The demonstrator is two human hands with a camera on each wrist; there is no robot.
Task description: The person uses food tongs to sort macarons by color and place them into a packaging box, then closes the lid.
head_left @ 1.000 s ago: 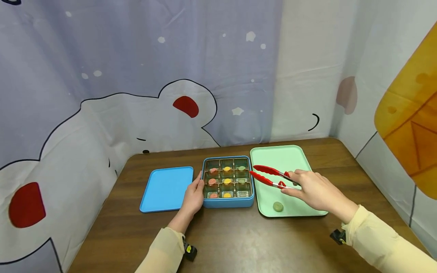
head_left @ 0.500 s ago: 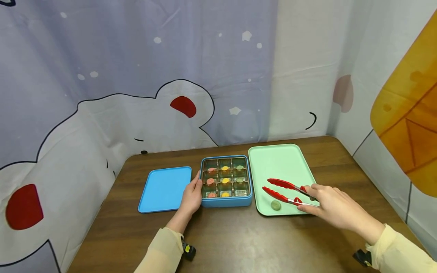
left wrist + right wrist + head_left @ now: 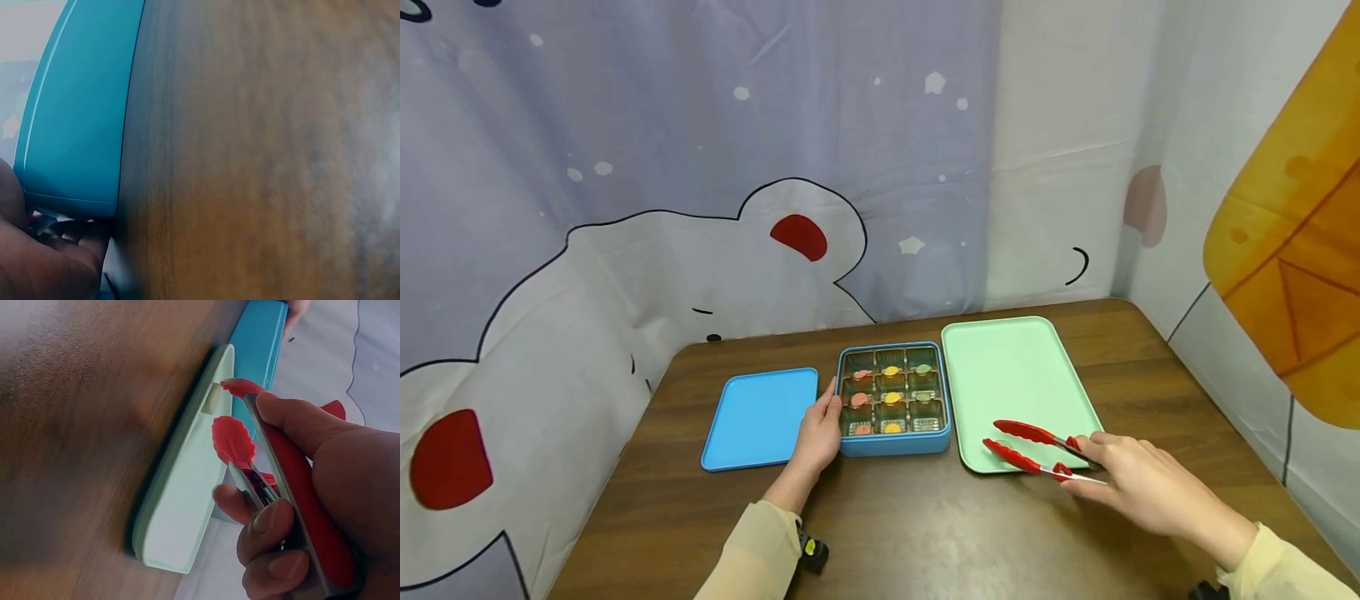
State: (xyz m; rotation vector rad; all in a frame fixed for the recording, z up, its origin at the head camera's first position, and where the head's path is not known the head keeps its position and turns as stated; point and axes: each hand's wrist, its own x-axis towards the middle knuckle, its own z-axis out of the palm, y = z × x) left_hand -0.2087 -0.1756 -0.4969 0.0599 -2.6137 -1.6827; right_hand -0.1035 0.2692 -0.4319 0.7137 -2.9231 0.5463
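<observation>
My left hand (image 3: 822, 427) rests against the left side of an open blue box (image 3: 895, 444) whose compartments hold pink, yellow and green sweets. In the left wrist view its fingers (image 3: 44, 262) touch the blue box wall (image 3: 75, 119). My right hand (image 3: 1123, 479) grips red tongs (image 3: 1033, 447), whose arms stand apart over the near edge of the mint green tray (image 3: 1015, 367). In the right wrist view the right hand (image 3: 300, 487) holds the red tongs (image 3: 234, 440), and a pale green piece (image 3: 212, 399) lies on the green tray (image 3: 181, 506) by one tip.
A blue lid (image 3: 762, 417) lies flat left of the box. Everything sits on a brown wooden table (image 3: 910, 525). Printed cloth hangs behind and along both sides, and an orange shape hangs at the right.
My right hand has drawn the tongs back from beside the box toward the tray's near edge, where their tips now cover the green sweet. The left hand has stayed at the box.
</observation>
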